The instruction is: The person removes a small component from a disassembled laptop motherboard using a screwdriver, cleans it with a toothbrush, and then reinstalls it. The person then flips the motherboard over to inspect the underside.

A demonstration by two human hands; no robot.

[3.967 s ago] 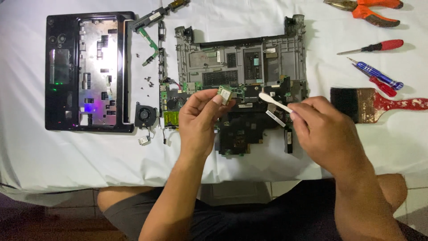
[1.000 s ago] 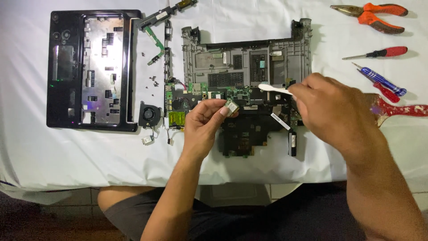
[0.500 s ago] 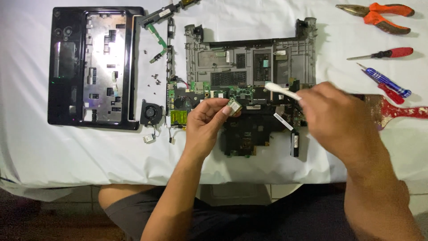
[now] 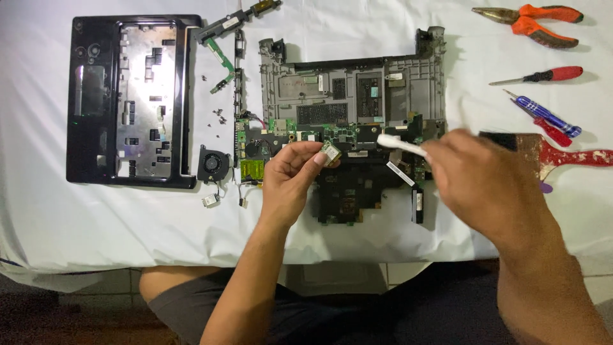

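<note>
The left hand (image 4: 290, 179) pinches a small silvery circuit module (image 4: 331, 153) between thumb and fingertips, holding it up just above the motherboard (image 4: 345, 185) that lies in front of the grey laptop base frame (image 4: 351, 89). The right hand (image 4: 485, 185) is closed around the handle of a white toothbrush (image 4: 399, 144), whose bristled head points left toward the module. Compared with half a second ago, the brush head sits lower and closer to the module, and the right hand has slid leftward, now covering most of the paintbrush (image 4: 568, 156) to the right of the motherboard. The left hand has barely shifted. The gap between brush and module has narrowed, though they do not touch. Left of the motherboard, the small fan (image 4: 212, 163) and the black palmrest cover (image 4: 128, 102) lie unmoved.
</note>
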